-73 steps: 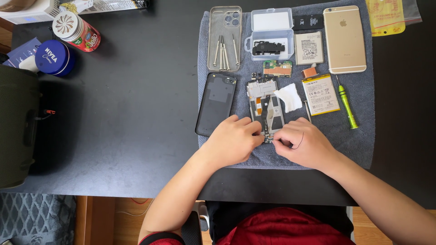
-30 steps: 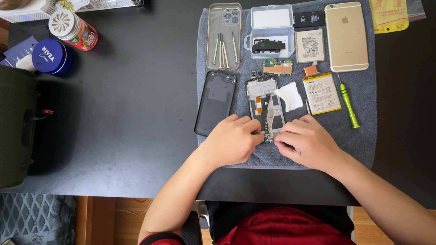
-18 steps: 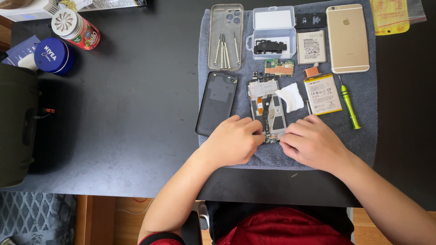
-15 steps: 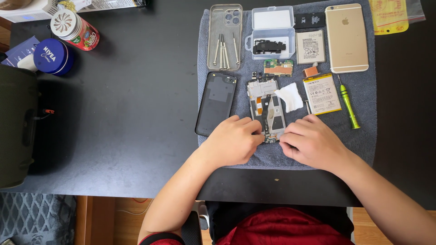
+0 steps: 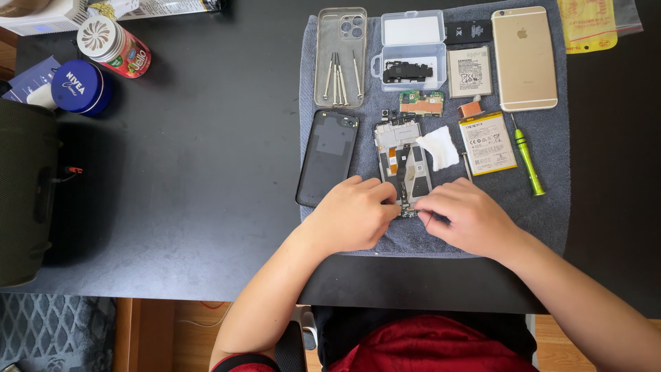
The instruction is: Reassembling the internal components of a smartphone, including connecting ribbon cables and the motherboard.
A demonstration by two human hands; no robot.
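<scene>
An opened phone frame (image 5: 403, 162) with bare innards lies upright on a grey cloth mat (image 5: 551, 220). My left hand (image 5: 354, 215) rests on the mat and grips the frame's lower left corner with curled fingers. My right hand (image 5: 471, 220) meets it from the right, its fingertips pinched at the frame's bottom edge. A thin dark tool shows between those fingers, and its tip is hidden. The frame's bottom end is covered by both hands. A black back cover (image 5: 329, 155) lies just left of the frame, and a white wipe (image 5: 438, 147) lies at its right.
On the mat are a clear case (image 5: 341, 55) holding several thin tools, a clear plastic box (image 5: 412, 48), a small circuit board (image 5: 421, 103), a yellow-labelled battery (image 5: 487, 142), a green screwdriver (image 5: 529, 155) and a gold phone (image 5: 525, 58). A blue tin (image 5: 79, 86), a red can (image 5: 113, 47) and a dark bag (image 5: 24, 193) sit at the left.
My right hand's fingers have shifted slightly at the frame's bottom edge. The left hand and everything on the mat stay where they were.
</scene>
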